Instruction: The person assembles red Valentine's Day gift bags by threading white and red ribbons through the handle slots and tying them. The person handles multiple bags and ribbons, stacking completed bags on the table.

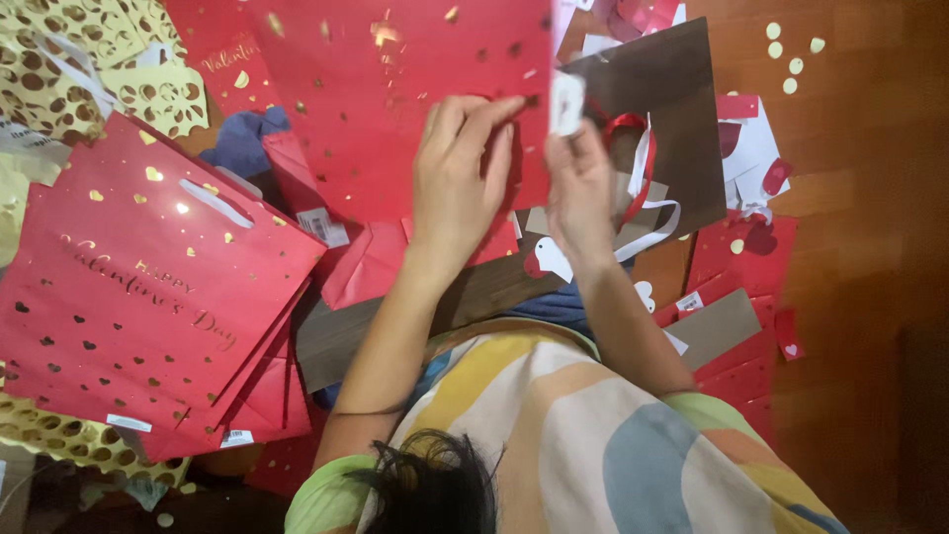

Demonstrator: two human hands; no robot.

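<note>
Far left: stack of red gift bags (148, 287) w/ gold hearts and a white ribbon handle, lying flat; lower edge overlaps gold lace-cut paper (69, 440), mostly hidden underneath. More of the same gold paper top left, cut off by frame.

Centre: big red bag (395, 89) w/ gold specks held up off the floor; top edge out of frame. Left hand (460, 183) flat against its lower right part, fingers close together, tips curled at the bag's edge; thumb not visible, so can't tell how it grips.

Just right: right hand (578, 188) pinching small white tag (566, 103) at the bag's right edge, fingers bunched. Tag blurred, no detail.

Behind right hand: brown bag (682, 109) w/ red and white ribbon (638, 173), partly covered by hand.

Right: wood floor (860, 198) w/ red and white paper scraps (751, 148), small pale dots (791, 54).
</note>
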